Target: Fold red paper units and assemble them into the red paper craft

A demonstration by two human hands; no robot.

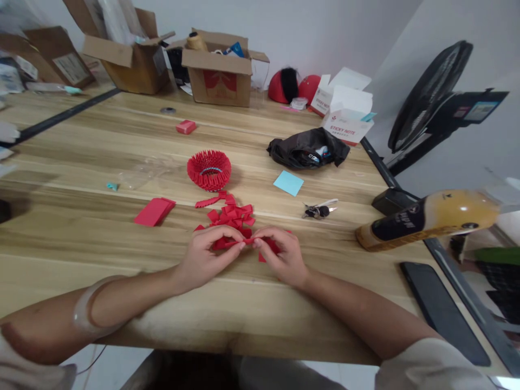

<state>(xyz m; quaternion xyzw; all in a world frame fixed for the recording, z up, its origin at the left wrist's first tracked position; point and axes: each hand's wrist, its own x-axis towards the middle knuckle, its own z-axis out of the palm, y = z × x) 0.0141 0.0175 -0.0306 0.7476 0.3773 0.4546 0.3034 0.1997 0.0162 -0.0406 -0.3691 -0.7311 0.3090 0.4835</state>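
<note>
Between the fingertips of both hands is a small folded red paper strip (pixel 248 240). My left hand (pixel 211 253) pinches its left end, and my right hand (pixel 282 254) pinches the right end. Just beyond them lies a loose pile of folded red paper pieces (pixel 231 214). Part of a red sheet (pixel 262 258) shows under my right hand. Behind the pile stands a round red bowl (pixel 209 170) made of many folded pieces. A stack of red paper (pixel 155 211) rests to the left.
Farther back are a small red block (pixel 186 127), an open cardboard box (pixel 221 81) and a black bag (pixel 306 149). Blue paper (pixel 288 183) and keys (pixel 319 210) lie right of centre. A yellow bottle (pixel 426 219), a phone (pixel 444 311) and a fan (pixel 430 97) are at the right.
</note>
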